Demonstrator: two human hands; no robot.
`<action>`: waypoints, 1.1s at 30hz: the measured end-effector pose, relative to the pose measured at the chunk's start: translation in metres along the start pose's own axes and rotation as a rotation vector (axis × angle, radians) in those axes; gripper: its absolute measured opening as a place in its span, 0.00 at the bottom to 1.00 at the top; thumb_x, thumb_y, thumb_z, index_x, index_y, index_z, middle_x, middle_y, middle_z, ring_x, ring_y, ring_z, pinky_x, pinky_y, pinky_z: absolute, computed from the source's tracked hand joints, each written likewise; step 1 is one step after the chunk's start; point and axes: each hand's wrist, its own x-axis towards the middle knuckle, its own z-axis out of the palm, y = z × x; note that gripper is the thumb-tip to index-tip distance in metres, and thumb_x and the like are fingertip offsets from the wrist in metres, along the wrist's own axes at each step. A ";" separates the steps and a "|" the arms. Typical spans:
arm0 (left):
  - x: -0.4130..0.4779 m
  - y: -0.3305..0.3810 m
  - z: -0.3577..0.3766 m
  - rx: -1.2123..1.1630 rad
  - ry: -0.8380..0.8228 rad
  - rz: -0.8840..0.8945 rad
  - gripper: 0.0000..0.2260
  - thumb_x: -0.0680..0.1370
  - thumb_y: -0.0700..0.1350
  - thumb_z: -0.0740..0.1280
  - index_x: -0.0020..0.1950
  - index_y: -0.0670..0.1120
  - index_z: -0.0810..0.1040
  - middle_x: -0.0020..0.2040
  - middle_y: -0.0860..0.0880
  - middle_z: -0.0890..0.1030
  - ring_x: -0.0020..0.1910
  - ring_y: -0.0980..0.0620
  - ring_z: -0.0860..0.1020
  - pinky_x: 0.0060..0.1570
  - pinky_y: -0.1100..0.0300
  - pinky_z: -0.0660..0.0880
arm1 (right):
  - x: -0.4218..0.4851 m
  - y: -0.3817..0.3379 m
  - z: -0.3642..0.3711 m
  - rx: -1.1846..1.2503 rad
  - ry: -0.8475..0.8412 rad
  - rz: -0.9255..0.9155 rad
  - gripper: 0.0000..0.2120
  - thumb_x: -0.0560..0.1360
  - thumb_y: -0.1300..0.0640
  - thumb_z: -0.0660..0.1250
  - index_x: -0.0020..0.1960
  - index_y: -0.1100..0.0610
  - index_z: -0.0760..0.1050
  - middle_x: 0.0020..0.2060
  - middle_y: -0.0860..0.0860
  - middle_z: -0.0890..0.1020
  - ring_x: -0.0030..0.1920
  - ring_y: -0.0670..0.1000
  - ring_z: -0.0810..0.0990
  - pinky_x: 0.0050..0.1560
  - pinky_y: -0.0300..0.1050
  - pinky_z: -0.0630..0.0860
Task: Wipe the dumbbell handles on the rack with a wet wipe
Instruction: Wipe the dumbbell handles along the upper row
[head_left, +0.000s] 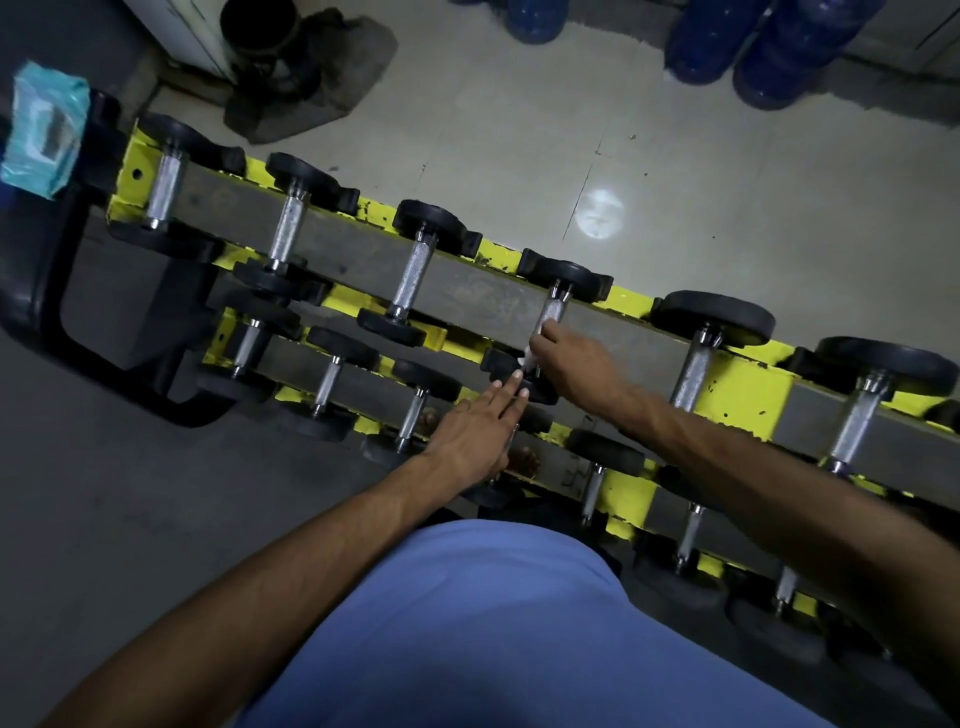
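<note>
A yellow rack runs from upper left to lower right and carries several black dumbbells with knurled steel handles on tiers. My right hand grips a white wet wipe wrapped round the lower part of the handle of the fourth dumbbell on the top tier. My left hand lies flat with straight fingers, its fingertips touching that dumbbell's near black head. The wipe is mostly hidden under my right fingers.
A teal pack of wet wipes sits at the rack's far left end on a black frame. Blue water jugs stand on the tiled floor beyond the rack. A dark cloth lies by a black pipe.
</note>
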 end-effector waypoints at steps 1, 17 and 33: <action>0.000 0.000 0.001 -0.008 0.004 0.001 0.41 0.83 0.46 0.65 0.85 0.46 0.39 0.83 0.46 0.32 0.84 0.45 0.45 0.80 0.44 0.56 | -0.010 -0.006 0.011 0.137 0.069 0.137 0.06 0.77 0.60 0.69 0.50 0.55 0.72 0.46 0.52 0.74 0.39 0.51 0.72 0.35 0.43 0.64; 0.001 -0.020 -0.013 0.055 -0.046 0.127 0.40 0.82 0.43 0.65 0.85 0.45 0.41 0.84 0.45 0.34 0.84 0.44 0.47 0.80 0.43 0.59 | 0.063 0.032 0.024 1.718 0.320 1.205 0.17 0.77 0.77 0.51 0.50 0.62 0.75 0.48 0.62 0.80 0.44 0.60 0.82 0.38 0.49 0.82; 0.005 -0.030 -0.011 0.069 -0.045 0.182 0.42 0.82 0.46 0.67 0.85 0.45 0.40 0.84 0.46 0.33 0.84 0.45 0.45 0.80 0.46 0.57 | 0.037 -0.029 0.033 0.609 0.802 0.871 0.06 0.79 0.60 0.67 0.55 0.55 0.80 0.50 0.49 0.82 0.50 0.49 0.79 0.48 0.40 0.75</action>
